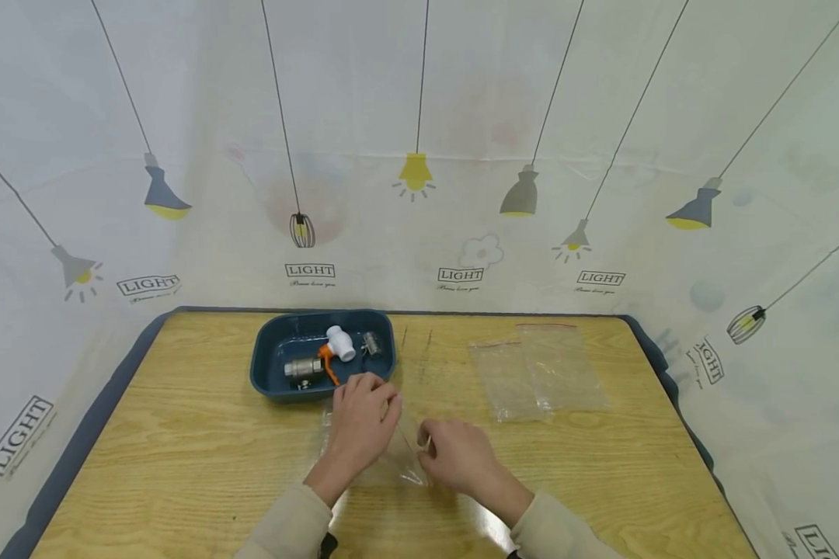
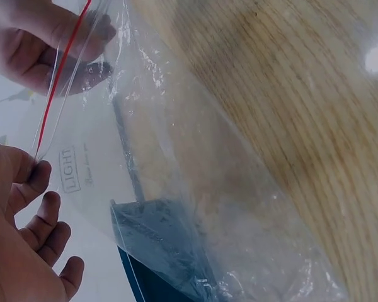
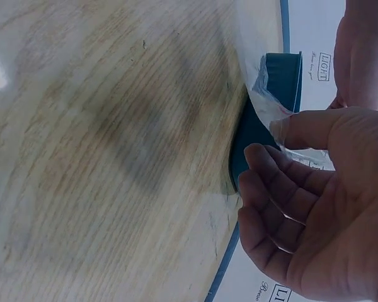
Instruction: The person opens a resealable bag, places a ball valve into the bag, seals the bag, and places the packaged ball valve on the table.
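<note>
A clear zip bag [image 2: 176, 132] with a red strip along its mouth stretches between both hands above the table. My left hand [image 1: 366, 415] pinches one end of that mouth between thumb and forefinger; in the left wrist view its other fingers [image 2: 44, 220] curl loosely. Toward the other end, my right hand [image 1: 459, 458] pinches the bag's edge. The right wrist view shows the thumb [image 3: 309, 129] against the film and the remaining fingers half curled. Just beyond the left hand stands a dark blue tray [image 1: 273, 388].
Inside the tray lie a metal valve [image 1: 304, 368], a white plastic valve [image 1: 340, 344] with an orange handle [image 1: 327, 362], and a small metal fitting [image 1: 371, 344]. Two more clear zip bags [image 1: 503, 380] lie overlapping at the right on the wooden table [image 1: 182, 466]. A printed sheet [image 1: 363, 93] hangs behind.
</note>
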The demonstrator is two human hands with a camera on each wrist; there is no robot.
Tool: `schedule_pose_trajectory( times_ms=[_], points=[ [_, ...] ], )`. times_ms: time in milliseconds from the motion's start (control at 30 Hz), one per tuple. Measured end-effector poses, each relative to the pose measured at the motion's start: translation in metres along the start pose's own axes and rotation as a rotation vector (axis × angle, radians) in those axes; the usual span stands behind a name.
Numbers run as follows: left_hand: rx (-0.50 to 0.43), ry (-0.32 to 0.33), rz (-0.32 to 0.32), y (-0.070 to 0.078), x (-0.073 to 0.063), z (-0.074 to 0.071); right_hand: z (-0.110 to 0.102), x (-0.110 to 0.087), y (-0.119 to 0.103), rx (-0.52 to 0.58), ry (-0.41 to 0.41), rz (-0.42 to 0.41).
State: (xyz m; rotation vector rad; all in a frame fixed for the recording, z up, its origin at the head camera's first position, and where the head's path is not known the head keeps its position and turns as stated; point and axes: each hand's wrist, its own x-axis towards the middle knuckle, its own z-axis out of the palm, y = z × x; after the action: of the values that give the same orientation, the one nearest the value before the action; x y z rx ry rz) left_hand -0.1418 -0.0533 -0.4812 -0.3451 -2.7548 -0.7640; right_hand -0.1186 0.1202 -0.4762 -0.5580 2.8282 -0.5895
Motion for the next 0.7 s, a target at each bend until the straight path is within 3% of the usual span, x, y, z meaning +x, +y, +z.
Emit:
schedule_pose_trajectory(
  times_ms=[300, 533, 700],
  points=[
    [0.011, -0.013, -0.015, -0.0025, 0.0024, -0.0032, 0.0088, -0.0065, 0.0034, -0.094, 0.069, -0.009],
    [0.042, -0.014, 0.007, 0.0001, 0.0012, -0.0041, 0.0064, -0.006, 0.0011, -0.03, 0.046, 0.004],
    [0.064, -0.005, 0.042, 0.0019, -0.0003, -0.0036, 0.0009, 0.0005, -0.0008, 0.042, 0.118, 0.007]
  ],
)
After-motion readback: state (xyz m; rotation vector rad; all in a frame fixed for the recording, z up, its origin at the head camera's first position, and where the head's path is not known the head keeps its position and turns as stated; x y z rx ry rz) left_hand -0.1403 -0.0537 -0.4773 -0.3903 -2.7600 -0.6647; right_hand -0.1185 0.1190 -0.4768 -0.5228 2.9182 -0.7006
